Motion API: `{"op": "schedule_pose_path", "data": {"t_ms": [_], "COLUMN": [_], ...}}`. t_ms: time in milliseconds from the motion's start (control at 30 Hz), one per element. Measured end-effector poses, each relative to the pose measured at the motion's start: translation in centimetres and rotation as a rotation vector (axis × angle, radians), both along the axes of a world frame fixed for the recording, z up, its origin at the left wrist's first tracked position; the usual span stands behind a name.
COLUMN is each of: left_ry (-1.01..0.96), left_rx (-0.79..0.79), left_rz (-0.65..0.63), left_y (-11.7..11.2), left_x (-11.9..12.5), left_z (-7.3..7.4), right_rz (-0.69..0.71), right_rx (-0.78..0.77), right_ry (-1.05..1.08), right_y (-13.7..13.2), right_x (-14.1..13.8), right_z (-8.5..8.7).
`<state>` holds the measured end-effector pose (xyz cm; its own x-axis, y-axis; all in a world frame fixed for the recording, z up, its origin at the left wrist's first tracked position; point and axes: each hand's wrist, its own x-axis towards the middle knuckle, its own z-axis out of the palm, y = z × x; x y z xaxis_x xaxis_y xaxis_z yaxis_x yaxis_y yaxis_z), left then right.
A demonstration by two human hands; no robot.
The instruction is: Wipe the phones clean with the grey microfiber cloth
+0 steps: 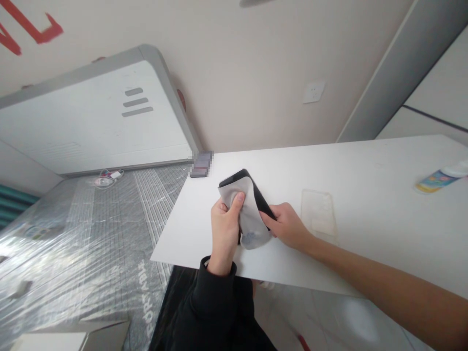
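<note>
My left hand [227, 219], at a black cuff, presses a light grey cloth [252, 236] with its thumb against a black smartphone [263, 202]. The phone is tilted above the white table [369, 195], and the cloth covers much of its face. My right hand [287, 224] grips the phone's lower right edge, its fingers partly hidden behind the phone and cloth. On the table just beyond this hand lies a clear phone case [317, 209].
A bottle with a blue and yellow label [438, 180] is at the table's right. A blurred-out dark item [202, 165] sits at the far left corner. Left of the table is a plastic-wrapped mattress [120, 234] with a white headboard [91, 122]. A wall socket [313, 92] is behind.
</note>
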<state>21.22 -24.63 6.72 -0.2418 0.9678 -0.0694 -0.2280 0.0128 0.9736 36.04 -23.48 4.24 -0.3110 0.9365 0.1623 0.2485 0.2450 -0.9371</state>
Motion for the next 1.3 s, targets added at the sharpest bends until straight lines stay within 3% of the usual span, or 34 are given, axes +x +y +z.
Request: {"op": "schedule_pose_path", "data": {"t_ms": [100,167,300,367,533,633,767,867,967,1167,1233,1300], "left_ry": [0.119,0.159,-0.039,-0.149,-0.094,-0.068,-0.060,0.118,0.193,0.064,-0.004,-0.031], "left_rx": [-0.051,-0.038,0.046,0.105,0.067,0.065,0.069,0.038,0.027,0.142,0.143,0.088], "left_rz": [-0.147,-0.158,0.079,0.133,-0.090,-0.154,-0.289,-0.362,-0.282,0.065,0.066,-0.063], "left_y": [0.0,0.1,0.7,0.8,0.2,0.0,0.3,0.4,0.3,0.6,0.8,0.8], "left_x": [-0.1,-0.5,-1.8,-1.8,0.0,0.5,-0.5,-1.2,-1.4,-1.9,-1.9,-1.8], "left_z": [0.0,0.2,0.6,0.7,-0.7,-1.2,-0.6,0.0,0.4,0.6,0.4,0.1], "right_rz": [-0.085,-0.045,0.191,0.211,0.058,0.006,-0.046,-0.051,0.019,0.193,0.176,0.107], "right_rx": [-0.044,-0.074,-0.072,-0.050,-0.065,-0.134,-0.192,-0.212,-0.170,0.001,0.043,0.038], "right_ry": [0.037,0.032,-0.086,-0.121,-0.025,0.058,0.141,0.159,0.095,-0.120,-0.150,-0.123], "right_y": [0.2,0.1,-0.4,-0.5,-0.1,0.2,0.3,0.3,0.1,-0.1,0.0,0.3], "right_x": [0.0,-0.1,-0.5,-0.5,-0.2,-0.2,-0.3,-0.3,-0.3,-0.3,-0.3,-0.2], "right_z": [-0.1,-0.3,-0.5,-0.5,-0.3,-0.3,-0.5,-0.7,-0.6,-0.4,-0.5,-0.8]}}
